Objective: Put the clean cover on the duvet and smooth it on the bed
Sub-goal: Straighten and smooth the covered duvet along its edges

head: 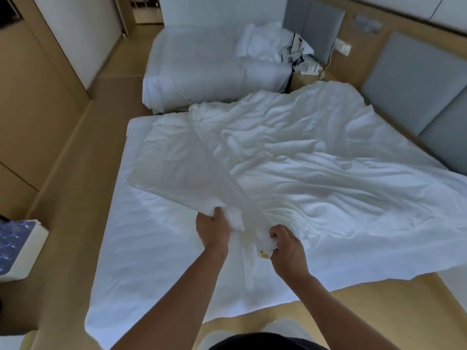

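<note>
A crumpled white duvet cover (316,157) lies spread over the right and far half of the near bed (141,261). A flat white duvet corner (177,170) is lifted above the mattress on the left. My left hand (214,231) grips the near edge of that lifted piece. My right hand (283,245) is curled round a bunched corner of white fabric with a small yellow tag, close beside the left hand. A taut fold of cloth runs from both hands toward the far left of the bed.
A second bed (202,69) with piled white linen (267,44) stands beyond. Grey padded headboard panels (414,92) line the right wall. A wooden floor (75,178) runs along the left, with a blue patterned box (17,248) at the left edge.
</note>
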Action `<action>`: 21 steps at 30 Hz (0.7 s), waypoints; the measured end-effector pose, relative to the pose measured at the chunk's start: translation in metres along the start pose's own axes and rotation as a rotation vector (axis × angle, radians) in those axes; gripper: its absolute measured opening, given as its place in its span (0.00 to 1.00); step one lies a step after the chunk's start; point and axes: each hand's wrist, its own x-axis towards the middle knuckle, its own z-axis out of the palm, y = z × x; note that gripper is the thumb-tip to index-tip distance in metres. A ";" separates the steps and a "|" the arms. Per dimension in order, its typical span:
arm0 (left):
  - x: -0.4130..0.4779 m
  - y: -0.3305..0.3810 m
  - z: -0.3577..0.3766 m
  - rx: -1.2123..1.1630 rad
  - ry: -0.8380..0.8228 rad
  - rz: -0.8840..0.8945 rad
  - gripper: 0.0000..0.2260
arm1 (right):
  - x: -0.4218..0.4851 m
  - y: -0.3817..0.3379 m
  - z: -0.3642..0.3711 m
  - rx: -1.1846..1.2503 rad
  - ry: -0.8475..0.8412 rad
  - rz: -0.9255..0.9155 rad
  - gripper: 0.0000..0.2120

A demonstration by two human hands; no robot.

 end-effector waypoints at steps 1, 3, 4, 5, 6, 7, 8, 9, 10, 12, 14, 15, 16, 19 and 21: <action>-0.008 -0.004 0.009 0.019 -0.021 0.017 0.07 | 0.005 0.001 -0.002 0.012 0.005 0.018 0.14; -0.019 -0.006 0.026 0.037 -0.021 0.063 0.07 | 0.016 0.005 -0.006 0.036 0.014 0.076 0.19; -0.023 -0.005 0.033 0.038 -0.005 0.089 0.07 | 0.022 0.008 -0.008 0.049 0.017 0.103 0.20; -0.023 -0.003 0.040 0.030 0.015 0.109 0.06 | 0.028 0.010 -0.010 0.060 0.017 0.118 0.21; -0.025 0.001 0.047 0.014 0.037 0.122 0.04 | 0.034 0.012 -0.011 0.067 0.018 0.121 0.21; -0.027 0.005 0.052 -0.002 0.058 0.129 0.04 | 0.039 0.014 -0.012 0.077 0.023 0.121 0.22; -0.028 0.008 0.058 -0.008 0.071 0.124 0.04 | 0.044 0.015 -0.013 0.087 0.032 0.121 0.23; -0.028 0.010 0.062 -0.013 0.080 0.124 0.04 | 0.047 0.016 -0.013 0.096 0.041 0.120 0.24; -0.029 0.011 0.065 -0.013 0.084 0.121 0.05 | 0.049 0.017 -0.013 0.105 0.049 0.119 0.24; -0.026 0.012 0.070 -0.012 0.077 0.119 0.06 | 0.051 0.019 -0.012 0.117 0.065 0.125 0.21; -0.017 0.013 0.073 -0.026 0.068 0.125 0.01 | 0.054 0.018 -0.010 0.117 0.079 0.147 0.17; -0.012 0.015 0.075 -0.028 0.067 0.136 0.03 | 0.055 0.018 -0.008 0.107 0.082 0.164 0.17; -0.005 0.016 0.076 -0.019 0.062 0.145 0.07 | 0.056 0.019 -0.005 0.090 0.079 0.184 0.20; 0.013 0.021 0.078 -0.011 0.026 0.153 0.10 | 0.057 0.018 0.006 0.033 0.079 0.249 0.27; 0.019 0.024 0.077 0.024 -0.023 0.161 0.09 | 0.060 0.014 0.011 0.009 0.094 0.275 0.28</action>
